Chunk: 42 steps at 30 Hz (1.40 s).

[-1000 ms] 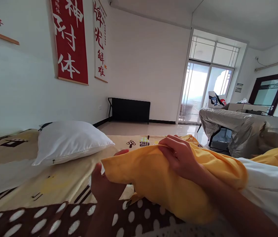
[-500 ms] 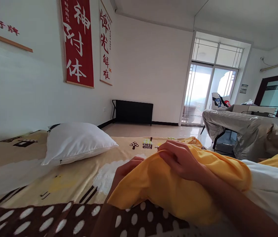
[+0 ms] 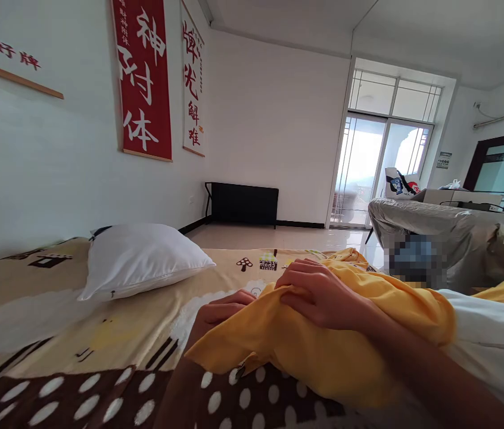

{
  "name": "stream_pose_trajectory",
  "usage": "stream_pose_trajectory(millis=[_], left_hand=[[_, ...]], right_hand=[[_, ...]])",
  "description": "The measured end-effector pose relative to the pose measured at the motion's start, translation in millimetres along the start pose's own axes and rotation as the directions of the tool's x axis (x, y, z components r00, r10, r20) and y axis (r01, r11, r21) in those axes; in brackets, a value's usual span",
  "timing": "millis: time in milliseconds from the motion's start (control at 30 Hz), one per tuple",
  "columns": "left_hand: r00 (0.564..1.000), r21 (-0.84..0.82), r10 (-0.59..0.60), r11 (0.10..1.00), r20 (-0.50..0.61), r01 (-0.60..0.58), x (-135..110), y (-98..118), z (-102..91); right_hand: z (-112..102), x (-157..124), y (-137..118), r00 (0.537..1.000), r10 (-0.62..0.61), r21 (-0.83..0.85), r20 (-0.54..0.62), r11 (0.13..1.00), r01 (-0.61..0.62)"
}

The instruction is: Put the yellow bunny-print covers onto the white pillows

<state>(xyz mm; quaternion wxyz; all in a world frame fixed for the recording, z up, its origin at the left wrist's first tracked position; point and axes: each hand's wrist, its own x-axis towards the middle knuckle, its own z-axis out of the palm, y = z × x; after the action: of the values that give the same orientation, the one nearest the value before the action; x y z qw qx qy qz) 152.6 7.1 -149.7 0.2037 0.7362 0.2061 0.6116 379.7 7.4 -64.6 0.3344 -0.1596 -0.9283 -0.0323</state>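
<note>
Yellow cloth (image 3: 288, 342) hangs in folds in front of me over the bed, one corner pointing left. My right hand (image 3: 321, 293) is closed on its upper edge, fingers curled over the fabric. My left hand (image 3: 223, 308) is bent at the far side of the cloth's left edge and closed on it; the cloth covers part of the fingers. To the right, the yellow fabric lies bunched against a white, padded-looking item (image 3: 493, 325), whose kind I cannot make out.
A white pillow (image 3: 145, 262) lies at the left on a patterned blanket (image 3: 68, 322) with a brown dotted border. Beyond the bed stand a black folded frame (image 3: 243, 204) by the wall and a plastic-covered table (image 3: 417, 211) at the right. Scrolls (image 3: 145, 83) hang on the left wall.
Both hands have shifted slightly left with the yellow cloth. Its left corner now reaches farther left and a little higher, and the fold under my right hand has changed shape.
</note>
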Motion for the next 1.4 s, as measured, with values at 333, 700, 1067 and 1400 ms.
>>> stream_pose_trajectory(millis=[333, 700, 1067, 1400], left_hand=[[0.967, -0.061, -0.146, 0.985, 0.21, 0.162, -3.5, 20.7, -4.5], [0.987, -0.051, -0.115, 0.991, 0.116, 0.122, -0.2, 14.9, 5.8], [0.969, -0.009, -0.176, 0.984, -0.174, 0.177, -1.9, 18.5, 24.9], [0.949, 0.002, -0.304, 0.952, -0.081, 0.305, -10.0, 37.1, 24.5]], right_hand=[[10.2, 1.3, 1.6, 0.988, -0.118, -0.011, 0.101, 0.993, 0.12], [18.0, -4.3, -5.1, 0.968, -0.196, -0.191, 0.155, 0.956, 0.224], [15.9, -3.2, -8.0, 0.991, 0.078, -0.009, -0.113, 0.997, -0.079], [9.7, -0.7, -5.0, 0.919, 0.364, 0.095, -0.154, 0.931, -0.353]])
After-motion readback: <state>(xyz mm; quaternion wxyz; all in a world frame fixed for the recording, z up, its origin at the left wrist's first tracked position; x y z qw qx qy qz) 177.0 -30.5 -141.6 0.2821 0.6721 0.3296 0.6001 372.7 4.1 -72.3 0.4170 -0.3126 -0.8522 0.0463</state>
